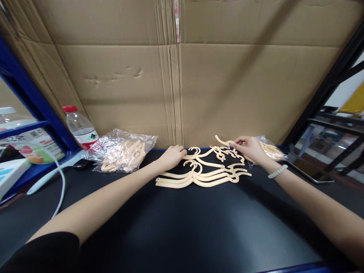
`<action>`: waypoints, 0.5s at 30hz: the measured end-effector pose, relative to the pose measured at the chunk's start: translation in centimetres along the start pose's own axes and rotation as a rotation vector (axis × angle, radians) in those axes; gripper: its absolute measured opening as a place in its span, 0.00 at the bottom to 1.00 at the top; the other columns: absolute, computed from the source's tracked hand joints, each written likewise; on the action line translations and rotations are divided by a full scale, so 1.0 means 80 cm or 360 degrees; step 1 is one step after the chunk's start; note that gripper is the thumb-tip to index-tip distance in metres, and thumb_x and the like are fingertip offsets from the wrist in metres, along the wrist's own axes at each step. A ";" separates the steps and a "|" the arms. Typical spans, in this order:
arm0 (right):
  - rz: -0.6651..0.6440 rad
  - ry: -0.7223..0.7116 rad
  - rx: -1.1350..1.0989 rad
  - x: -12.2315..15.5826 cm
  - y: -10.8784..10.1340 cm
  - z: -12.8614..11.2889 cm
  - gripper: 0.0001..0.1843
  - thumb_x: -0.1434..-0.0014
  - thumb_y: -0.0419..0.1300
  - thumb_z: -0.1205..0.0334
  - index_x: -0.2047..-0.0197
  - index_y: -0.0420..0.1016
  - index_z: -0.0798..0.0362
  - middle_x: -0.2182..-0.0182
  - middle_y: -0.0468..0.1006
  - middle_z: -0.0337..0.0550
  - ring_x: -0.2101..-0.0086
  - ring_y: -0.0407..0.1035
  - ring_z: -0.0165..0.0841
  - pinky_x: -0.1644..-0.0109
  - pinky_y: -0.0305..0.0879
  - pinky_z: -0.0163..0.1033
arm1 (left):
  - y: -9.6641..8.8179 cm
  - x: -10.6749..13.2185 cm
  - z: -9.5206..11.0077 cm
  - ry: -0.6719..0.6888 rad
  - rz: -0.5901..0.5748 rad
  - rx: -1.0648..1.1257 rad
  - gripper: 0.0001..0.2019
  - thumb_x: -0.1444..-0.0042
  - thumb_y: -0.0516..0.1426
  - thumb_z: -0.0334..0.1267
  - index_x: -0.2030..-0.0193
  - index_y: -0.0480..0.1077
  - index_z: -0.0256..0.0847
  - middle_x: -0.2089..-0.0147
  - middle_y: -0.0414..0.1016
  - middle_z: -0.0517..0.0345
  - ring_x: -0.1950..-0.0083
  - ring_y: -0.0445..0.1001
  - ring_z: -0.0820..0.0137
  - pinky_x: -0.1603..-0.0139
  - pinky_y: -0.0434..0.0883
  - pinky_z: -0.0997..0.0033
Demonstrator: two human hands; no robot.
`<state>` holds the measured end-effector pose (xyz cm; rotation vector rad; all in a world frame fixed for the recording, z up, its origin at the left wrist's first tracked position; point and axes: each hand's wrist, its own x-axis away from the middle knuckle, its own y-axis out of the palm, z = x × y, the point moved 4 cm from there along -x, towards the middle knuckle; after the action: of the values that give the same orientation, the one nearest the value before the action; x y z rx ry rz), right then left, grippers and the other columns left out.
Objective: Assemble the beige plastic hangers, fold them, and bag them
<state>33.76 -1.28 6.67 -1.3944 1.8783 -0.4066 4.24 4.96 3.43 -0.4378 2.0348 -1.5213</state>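
Cream plastic hangers (176, 184) lie overlapping on the black table, their hooks close together near the middle. Beyond them, my left hand (172, 157) has its fingers curled over the left end of a farther hanger (189, 156). My right hand (248, 148) pinches a curved cream hanger arm (223, 141), raised a little above the pile. Below it, small cream hanger parts (220, 154) are heaped beside the hangers. My right fingers partly cover the held piece's right end.
A clear bag of cream parts (125, 153) lies left, near a red-capped bottle (81, 127). Another bag (270, 149) sits behind my right hand, with a dark flat device (309, 168) further right. Cardboard (113, 83) walls off the back. A white cable (63, 182) crosses the left side.
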 end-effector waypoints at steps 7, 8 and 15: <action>-0.0120 0.0085 -0.0720 0.033 0.011 -0.016 0.25 0.53 0.67 0.41 0.66 0.70 0.54 0.74 0.77 0.43 0.73 0.73 0.33 0.67 0.73 0.39 | -0.002 -0.003 0.003 0.0084 -0.0026 -0.0027 0.06 0.34 0.51 0.32 0.56 0.68 0.34 0.55 0.72 0.46 0.53 0.70 0.61 0.55 0.66 0.64; -0.0139 0.0091 -0.0794 0.035 0.013 -0.017 0.26 0.54 0.68 0.40 0.65 0.70 0.54 0.73 0.77 0.44 0.71 0.74 0.34 0.65 0.74 0.40 | -0.003 -0.004 0.003 0.0095 -0.0031 -0.0026 0.06 0.34 0.51 0.32 0.56 0.68 0.34 0.54 0.72 0.46 0.53 0.70 0.61 0.55 0.66 0.65; -0.0120 0.0010 -0.0892 0.041 0.018 -0.020 0.25 0.49 0.66 0.42 0.57 0.76 0.54 0.66 0.79 0.46 0.65 0.74 0.37 0.56 0.73 0.44 | -0.002 -0.008 0.002 0.0156 -0.0045 -0.0019 0.07 0.34 0.50 0.33 0.58 0.68 0.34 0.56 0.72 0.45 0.54 0.71 0.59 0.54 0.66 0.62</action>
<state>31.20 -4.05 5.60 -1.8252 2.0381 0.0973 4.81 5.14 3.71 -0.4051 2.1221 -1.5763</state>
